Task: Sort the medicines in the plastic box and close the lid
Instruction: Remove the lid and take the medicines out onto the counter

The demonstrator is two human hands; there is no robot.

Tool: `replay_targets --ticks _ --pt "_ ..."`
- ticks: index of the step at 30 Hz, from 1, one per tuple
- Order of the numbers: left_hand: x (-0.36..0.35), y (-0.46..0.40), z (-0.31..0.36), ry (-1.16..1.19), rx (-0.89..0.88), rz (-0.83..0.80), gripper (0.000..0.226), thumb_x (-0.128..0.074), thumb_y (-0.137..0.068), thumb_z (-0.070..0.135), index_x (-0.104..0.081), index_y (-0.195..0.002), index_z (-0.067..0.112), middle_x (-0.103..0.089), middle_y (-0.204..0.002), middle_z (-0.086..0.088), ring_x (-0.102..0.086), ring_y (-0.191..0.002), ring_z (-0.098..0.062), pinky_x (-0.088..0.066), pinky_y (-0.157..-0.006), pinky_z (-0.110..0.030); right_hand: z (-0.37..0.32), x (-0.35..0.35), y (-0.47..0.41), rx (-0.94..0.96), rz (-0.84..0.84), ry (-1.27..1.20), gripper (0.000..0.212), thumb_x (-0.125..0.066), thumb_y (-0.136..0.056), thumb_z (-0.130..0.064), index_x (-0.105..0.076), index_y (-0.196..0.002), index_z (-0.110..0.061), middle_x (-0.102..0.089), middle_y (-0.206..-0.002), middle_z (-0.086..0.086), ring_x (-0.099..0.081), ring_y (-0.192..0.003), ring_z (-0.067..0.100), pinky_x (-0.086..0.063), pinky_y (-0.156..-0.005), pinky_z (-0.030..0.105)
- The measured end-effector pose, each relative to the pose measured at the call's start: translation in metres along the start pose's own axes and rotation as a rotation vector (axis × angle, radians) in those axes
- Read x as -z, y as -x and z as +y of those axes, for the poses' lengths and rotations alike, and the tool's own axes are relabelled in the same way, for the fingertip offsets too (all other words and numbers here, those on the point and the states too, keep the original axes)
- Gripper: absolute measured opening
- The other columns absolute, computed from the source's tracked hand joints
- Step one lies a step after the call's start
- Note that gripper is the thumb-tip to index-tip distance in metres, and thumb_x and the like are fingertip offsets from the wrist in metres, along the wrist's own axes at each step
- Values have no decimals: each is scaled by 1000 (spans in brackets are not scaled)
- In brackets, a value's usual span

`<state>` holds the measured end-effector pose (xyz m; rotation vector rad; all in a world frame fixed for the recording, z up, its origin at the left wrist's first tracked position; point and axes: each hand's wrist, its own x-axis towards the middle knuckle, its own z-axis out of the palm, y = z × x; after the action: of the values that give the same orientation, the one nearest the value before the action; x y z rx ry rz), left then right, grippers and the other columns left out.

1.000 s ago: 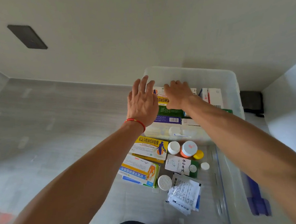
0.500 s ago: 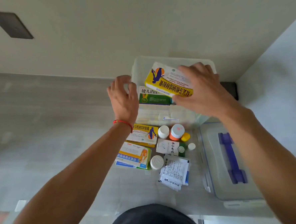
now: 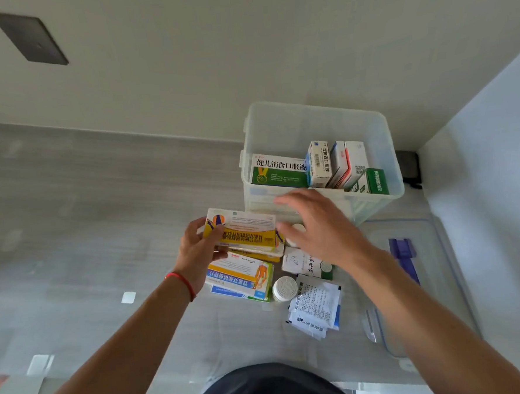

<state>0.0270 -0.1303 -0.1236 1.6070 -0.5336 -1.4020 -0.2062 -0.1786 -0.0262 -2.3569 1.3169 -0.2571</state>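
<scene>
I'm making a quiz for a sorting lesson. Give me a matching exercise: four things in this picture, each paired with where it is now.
Things:
1. yellow carton
2. green-and-white carton
3. lid
4. white bottle

Places:
A. lying flat on the floor, to the right of the loose medicines
B. held in the left hand
C. inside the plastic box
D. on the floor beside the paper sachets

Pairs: 1-B, 2-C, 3-A, 4-D
</scene>
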Motion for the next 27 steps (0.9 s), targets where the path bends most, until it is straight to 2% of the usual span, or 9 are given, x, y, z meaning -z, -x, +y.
replay_targets --ticks 4,6,8,10,14,18,21,24,27 --pt "-1 -24 -6 -77 71 20 40 -63 -97 17 -49 -135 14 -74 -106 -16 -72 -89 -32 -63 -76 -40 26 46 -3 -87 211 -108 26 -64 -97 -26 -69 -121 -19 -71 -103 -7 -67 -84 6 -57 -75 27" --pt "-7 -31 -9 -214 58 27 45 -63 -97 15 -48 -139 17 -73 -107 -12 -74 -92 -31 -63 -79 -41 42 59 -6 -168 273 -108 20 -63 -95 -25 -72 -112 -23 -70 -94 -12 -66 -79 4 -54 -70 22" --pt "-13 -34 -12 -373 21 31 48 -61 -95 15 -46 -141 19 -69 -113 -12 -73 -92 -29 -64 -76 -39 58 64 -14 -253 273 -102 18 -63 -94 -23 -73 -109 -23 -72 -95 -11 -65 -81 4 -52 -71 20" --pt "-17 -34 -13 -533 -23 40 52 -58 -95 19 -42 -144 20 -61 -123 -13 -72 -93 -29 -64 -73 -39 72 62 -24 -320 222 -91 20 -64 -93 -21 -73 -111 -23 -73 -100 -8 -66 -87 8 -56 -80 26" --pt "-22 -30 -9 -718 -83 36 61 -52 -96 22 -29 -153 18 -50 -134 -15 -67 -97 -32 -60 -64 -33 90 53 -56 -391 78 -33 35 -68 -92 -22 -66 -127 -21 -68 -128 0 -63 -117 18 -53 -99 42" --pt "-21 -18 -2 -769 -150 73 62 -55 -95 24 -29 -152 21 -43 -142 -16 -56 -117 -39 -56 -90 -54 101 37 -100 -395 -8 132 45 -70 -92 -23 -57 -134 -14 -60 -130 13 -59 -117 32 -50 -89 40" --pt "-18 -7 0 -756 -202 132 60 -56 -92 19 -34 -148 21 -42 -146 -14 -52 -124 -35 -52 -98 -47 105 18 -123 -413 -66 284 45 -71 -92 -17 -52 -131 -4 -57 -122 21 -61 -110 41 -46 -78 41" --pt "-14 3 -1 -750 -212 183 64 -56 -87 9 -37 -146 21 -43 -147 -12 -48 -127 -30 -46 -89 -37 112 7 -136 -436 -83 341 46 -74 -89 -8 -51 -128 1 -57 -119 24 -60 -111 42 -44 -76 40" --pt "-12 10 -3 -733 -195 201 64 -56 -86 6 -37 -146 22 -43 -148 -13 -48 -128 -29 -45 -88 -37 117 3 -146 -501 -80 312 57 -76 -87 -5 -44 -135 0 -52 -124 27 -54 -117 44 -40 -76 40"
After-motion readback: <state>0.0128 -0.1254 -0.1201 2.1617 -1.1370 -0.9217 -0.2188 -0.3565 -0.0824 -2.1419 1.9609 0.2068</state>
